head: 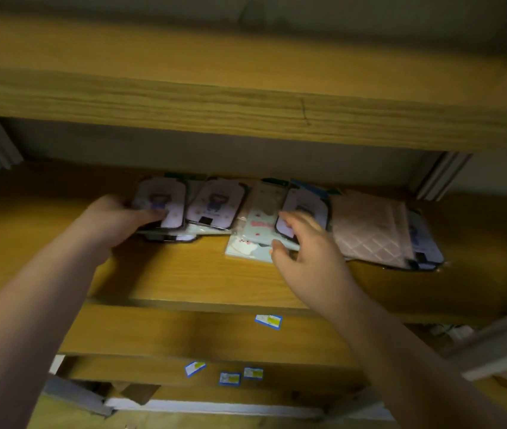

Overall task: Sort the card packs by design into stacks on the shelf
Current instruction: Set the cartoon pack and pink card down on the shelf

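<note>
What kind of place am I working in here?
Probably a shop or stockroom. Wooden shelving carries small price labels on its front edges, and plastic-wrapped card packs in repeated designs lie in a row on the shelf.

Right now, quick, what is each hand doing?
Left hand: closed on the leftmost purple figure pack on the shelf.
Right hand: open, fingers spread over the pale green pack, not gripping it yet.
</note>
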The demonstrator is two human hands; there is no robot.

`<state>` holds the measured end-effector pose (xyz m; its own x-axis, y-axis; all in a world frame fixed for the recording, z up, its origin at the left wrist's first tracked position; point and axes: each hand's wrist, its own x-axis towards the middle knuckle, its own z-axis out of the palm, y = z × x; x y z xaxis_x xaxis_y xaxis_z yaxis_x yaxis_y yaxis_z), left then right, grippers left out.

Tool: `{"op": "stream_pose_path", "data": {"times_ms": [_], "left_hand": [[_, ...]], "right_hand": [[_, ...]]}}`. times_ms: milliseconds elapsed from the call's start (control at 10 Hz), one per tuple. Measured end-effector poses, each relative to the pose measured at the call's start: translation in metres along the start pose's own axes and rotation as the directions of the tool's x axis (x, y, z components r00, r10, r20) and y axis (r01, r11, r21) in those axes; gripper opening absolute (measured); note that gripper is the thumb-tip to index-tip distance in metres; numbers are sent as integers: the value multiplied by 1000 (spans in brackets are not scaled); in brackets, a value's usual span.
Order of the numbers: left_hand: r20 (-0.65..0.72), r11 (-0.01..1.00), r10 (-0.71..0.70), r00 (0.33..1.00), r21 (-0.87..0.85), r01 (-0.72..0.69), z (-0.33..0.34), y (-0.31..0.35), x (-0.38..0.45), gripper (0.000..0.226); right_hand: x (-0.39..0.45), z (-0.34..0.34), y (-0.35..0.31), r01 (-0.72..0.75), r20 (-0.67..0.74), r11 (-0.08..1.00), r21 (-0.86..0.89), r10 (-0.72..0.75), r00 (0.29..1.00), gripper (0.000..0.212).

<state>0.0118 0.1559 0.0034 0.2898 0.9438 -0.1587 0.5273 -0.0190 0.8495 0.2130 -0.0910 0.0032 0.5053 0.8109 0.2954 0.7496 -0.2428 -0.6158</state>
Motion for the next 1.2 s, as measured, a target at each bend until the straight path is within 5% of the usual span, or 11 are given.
{"op": "stream_pose_path", "data": {"times_ms": [200, 300, 400, 500, 600, 700, 800, 900, 1000, 1100, 1200], "left_hand": [[24, 957, 116, 993, -271, -106, 15, 11, -14, 29], [34, 902, 102, 994, -424, -78, 27, 22, -27, 39], [81, 834, 109, 991, -549, -47, 45, 35, -46, 26], [129, 804, 125, 984, -595, -24, 69, 47, -67, 11], [165, 810, 159, 973, -586, -33, 95, 56, -83, 9], [214, 802, 183, 960, -598, -19, 118, 65, -97, 12], [260, 791, 200, 945, -611, 0, 134, 74, -109, 15], [298, 780, 209, 931, -625, 25, 143, 80, -119, 15], [315, 767, 231, 920, -642, 27, 149, 82, -128, 12], [322, 753, 239, 916, -657, 34, 154, 85, -136, 11], [325, 753, 215, 921, -655, 55, 155, 86, -146, 12]], "right_hand": [[2, -16, 6, 22, -129, 1000, -14, -24, 991, 38], [4, -35, 12, -86, -171, 994, -68, 73, 983, 22], [1, -63, 35, -211, -241, 888, -408, 118, 963, 24], [-9, -87, 59, -349, -198, 626, -697, 300, 933, 52], [-4, -88, 76, -609, -220, 698, -376, 572, 791, 89], [-3, -79, 81, -500, -167, 614, -611, 517, 840, 109], [1, -79, 89, -522, -209, 584, -622, 519, 829, 108], [12, -89, 97, -583, -146, 631, -511, 605, 783, 109], [13, -106, 101, -646, -67, 747, -159, 645, 762, 91], [6, -120, 101, -634, 9, 745, 208, 647, 763, 35], [-3, -122, 92, -678, 196, 564, 471, 683, 704, 17]]}}
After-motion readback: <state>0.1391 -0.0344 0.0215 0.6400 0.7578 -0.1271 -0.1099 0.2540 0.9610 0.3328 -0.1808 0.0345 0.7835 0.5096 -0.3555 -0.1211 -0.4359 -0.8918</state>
